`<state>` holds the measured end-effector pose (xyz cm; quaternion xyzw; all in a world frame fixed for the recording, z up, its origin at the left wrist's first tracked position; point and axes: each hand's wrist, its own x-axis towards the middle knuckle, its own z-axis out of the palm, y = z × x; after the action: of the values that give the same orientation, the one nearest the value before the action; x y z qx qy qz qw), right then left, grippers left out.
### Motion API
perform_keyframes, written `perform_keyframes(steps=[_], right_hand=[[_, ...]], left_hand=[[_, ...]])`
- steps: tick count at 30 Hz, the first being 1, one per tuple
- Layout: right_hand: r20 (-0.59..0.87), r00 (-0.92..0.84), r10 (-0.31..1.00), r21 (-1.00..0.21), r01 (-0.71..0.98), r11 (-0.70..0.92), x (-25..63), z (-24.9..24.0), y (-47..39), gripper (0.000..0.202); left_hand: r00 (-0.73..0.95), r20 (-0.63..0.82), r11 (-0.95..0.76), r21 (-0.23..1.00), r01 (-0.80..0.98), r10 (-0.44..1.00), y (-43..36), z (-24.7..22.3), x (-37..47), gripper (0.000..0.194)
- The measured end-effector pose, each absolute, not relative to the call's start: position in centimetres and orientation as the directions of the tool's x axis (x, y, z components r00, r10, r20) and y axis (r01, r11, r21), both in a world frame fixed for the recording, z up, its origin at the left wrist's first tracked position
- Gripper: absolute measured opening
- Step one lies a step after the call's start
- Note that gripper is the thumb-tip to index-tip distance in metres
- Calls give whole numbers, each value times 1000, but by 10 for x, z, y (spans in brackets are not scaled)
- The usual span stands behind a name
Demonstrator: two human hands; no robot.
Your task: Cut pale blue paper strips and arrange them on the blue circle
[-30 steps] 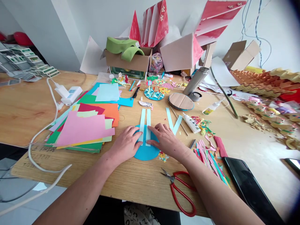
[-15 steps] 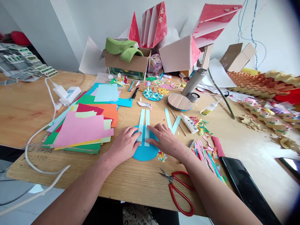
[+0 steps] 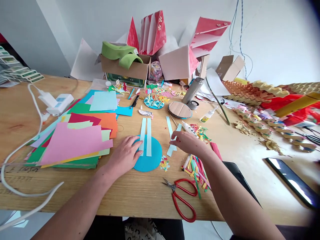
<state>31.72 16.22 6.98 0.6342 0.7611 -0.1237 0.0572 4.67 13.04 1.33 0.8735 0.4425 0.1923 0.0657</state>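
My left hand point(image 3: 127, 150) lies with fingers spread on the left side of a blue paper circle point(image 3: 147, 163). Its fingertips press at the left of two pale blue paper strips point(image 3: 149, 136), which stand side by side on the circle and reach past its top edge. Over to the right, my right hand point(image 3: 186, 140) hovers with bent, slightly parted fingers above two more pale blue strips point(image 3: 169, 124) that cross on the table. Whether its fingertips touch them I cannot tell. Red-handled scissors point(image 3: 178, 196) lie open near the table's front edge.
Stacked coloured paper point(image 3: 75, 143) lies at left beside a white power cable point(image 3: 15, 186). Small paper scraps point(image 3: 164, 163), cut strips point(image 3: 197, 170), a glue bottle point(image 3: 190, 129) and phones point(image 3: 290, 180) lie to the right. A cardboard disc point(image 3: 180, 109) and metal flask point(image 3: 193, 90) are behind.
My right hand has left the strip on the blue circle and moved right to the crossed strips. My left hand stays on the circle. The view has turned right.
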Motion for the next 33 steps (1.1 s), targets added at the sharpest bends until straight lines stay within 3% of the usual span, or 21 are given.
perform_keyframes(steps=[4,13,23,33], right_hand=[[-286,-371,884,-226,922,314,317,65,152,29],[-296,-488,821,-52,867,496,321,61,153,34],[-328,-505,798,25,840,542,312,66,151,30],[-171,-534,828,-98,845,525,333,70,148,18]], left_hand=[[525,297,-600,298,743,798,130,13,46,29],[524,301,-602,324,730,797,131,13,46,28],[526,282,-596,345,725,803,131,14,45,28],[520,312,-605,344,718,795,131,13,44,27]])
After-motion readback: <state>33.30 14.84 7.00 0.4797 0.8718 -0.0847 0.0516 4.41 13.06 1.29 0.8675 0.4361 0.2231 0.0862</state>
